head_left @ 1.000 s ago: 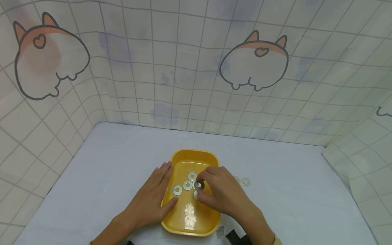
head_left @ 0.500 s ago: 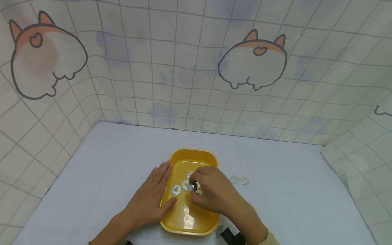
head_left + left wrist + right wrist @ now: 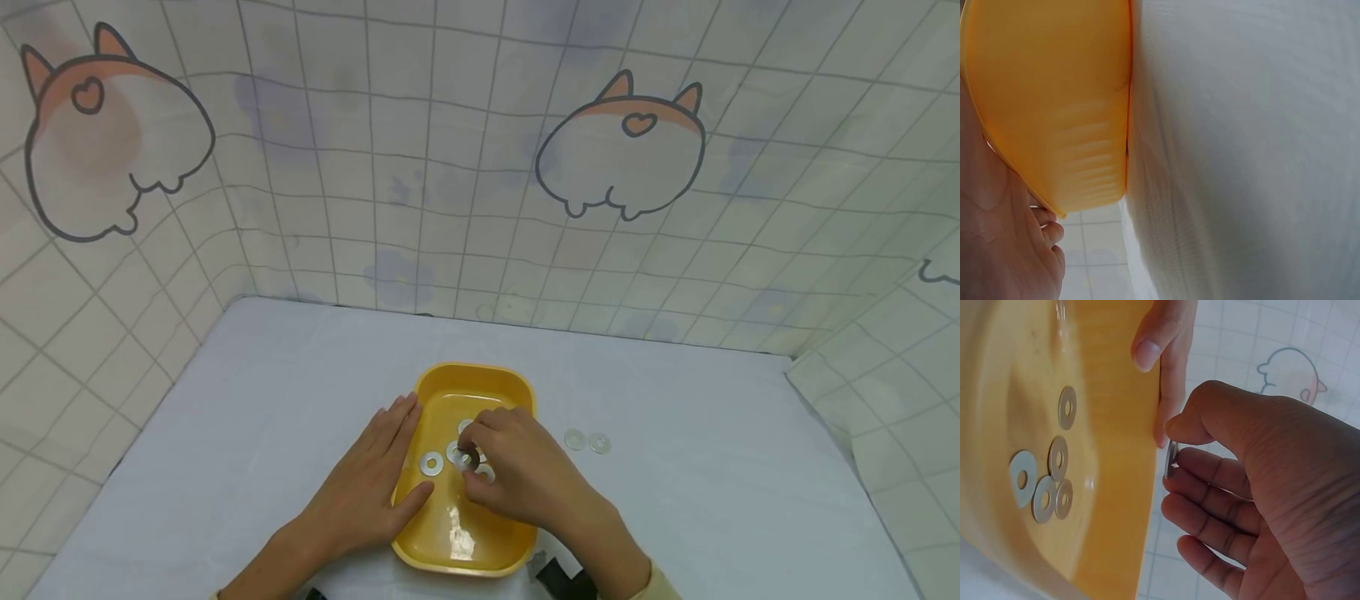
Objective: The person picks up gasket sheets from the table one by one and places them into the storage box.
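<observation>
A yellow tray (image 3: pixel 431 546) (image 3: pixel 1116 506) (image 3: pixel 1054 112) sits on the white table (image 3: pixel 262 417) and holds several flat metal washers (image 3: pixel 432 463) (image 3: pixel 1067 407). My right hand (image 3: pixel 517 475) (image 3: pixel 1254 481) hovers over the tray's middle and pinches one washer (image 3: pixel 467 457) (image 3: pixel 1171 460) on edge between thumb and forefinger. My left hand (image 3: pixel 367 492) (image 3: pixel 1004 244) lies flat against the tray's left wall, thumb on the rim. Two more washers (image 3: pixel 587 441) lie on the table right of the tray.
Tiled cloth walls with cartoon prints (image 3: pixel 622 150) close in the table at the back and both sides. A dark object (image 3: pixel 558 579) shows at the near edge by my right wrist.
My right hand has shifted slightly left and down over the tray with the pinched washer, uncovering both washers on the table. The left hand stays put.
</observation>
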`<move>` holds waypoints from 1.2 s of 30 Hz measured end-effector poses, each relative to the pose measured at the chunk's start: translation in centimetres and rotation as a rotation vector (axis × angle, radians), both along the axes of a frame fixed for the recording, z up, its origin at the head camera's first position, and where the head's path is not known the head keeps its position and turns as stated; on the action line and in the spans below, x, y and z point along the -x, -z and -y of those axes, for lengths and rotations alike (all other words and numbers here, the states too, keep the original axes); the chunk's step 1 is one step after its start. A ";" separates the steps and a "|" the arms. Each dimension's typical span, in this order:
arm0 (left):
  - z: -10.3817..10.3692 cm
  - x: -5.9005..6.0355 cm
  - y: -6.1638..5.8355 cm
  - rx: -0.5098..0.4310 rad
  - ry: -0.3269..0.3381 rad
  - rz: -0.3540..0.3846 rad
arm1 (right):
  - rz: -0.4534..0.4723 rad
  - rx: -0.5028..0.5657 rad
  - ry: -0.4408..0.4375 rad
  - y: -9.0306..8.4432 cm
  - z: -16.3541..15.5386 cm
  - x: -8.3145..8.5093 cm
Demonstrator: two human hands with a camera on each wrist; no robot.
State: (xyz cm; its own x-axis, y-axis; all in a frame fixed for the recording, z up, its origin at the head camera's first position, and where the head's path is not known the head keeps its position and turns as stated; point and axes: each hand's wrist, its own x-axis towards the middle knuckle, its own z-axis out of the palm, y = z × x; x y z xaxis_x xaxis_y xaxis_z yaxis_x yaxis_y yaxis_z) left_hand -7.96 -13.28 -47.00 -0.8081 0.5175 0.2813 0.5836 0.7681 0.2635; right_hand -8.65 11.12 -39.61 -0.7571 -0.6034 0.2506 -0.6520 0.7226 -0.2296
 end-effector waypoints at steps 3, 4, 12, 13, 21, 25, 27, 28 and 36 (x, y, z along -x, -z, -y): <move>0.0 0.0 0.0 0.000 0.001 0.006 | 0.001 0.004 -0.007 0.0 0.1 0.0; 0.0 0.0 0.0 -0.001 0.001 0.007 | 0.001 0.003 -0.009 0.0 0.1 0.0; 0.0 -0.1 0.1 -0.001 0.004 -0.017 | 0.007 -0.012 -0.031 0.2 0.3 -0.1; 0.0 -0.1 0.2 0.001 0.005 -0.019 | 0.011 -0.010 -0.035 0.2 0.4 -0.1; 0.0 0.0 0.3 -0.001 0.003 -0.015 | 0.087 -0.039 -0.025 0.3 0.4 -0.3; -0.1 0.2 0.4 0.000 0.009 -0.008 | 0.094 -0.049 0.026 0.5 -0.4 -0.4; -0.1 0.2 0.4 -0.002 0.012 -0.006 | 0.088 -0.037 0.048 0.5 -1.0 -0.4; -0.1 0.2 0.4 -0.003 0.013 -0.007 | 0.083 -0.032 0.060 0.5 -1.2 -0.5; 0.0 0.1 0.3 0.009 -0.005 0.008 | 0.065 -0.003 0.148 0.1 -2.9 -0.7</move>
State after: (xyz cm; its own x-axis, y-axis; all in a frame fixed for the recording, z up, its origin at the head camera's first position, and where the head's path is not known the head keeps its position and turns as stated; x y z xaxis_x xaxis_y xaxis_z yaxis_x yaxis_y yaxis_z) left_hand -8.04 -13.24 -47.27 -0.8128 0.5162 0.2698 0.5778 0.7731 0.2615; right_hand -7.97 14.04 -39.72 -0.8524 -0.4843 0.1971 -0.5219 0.8106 -0.2656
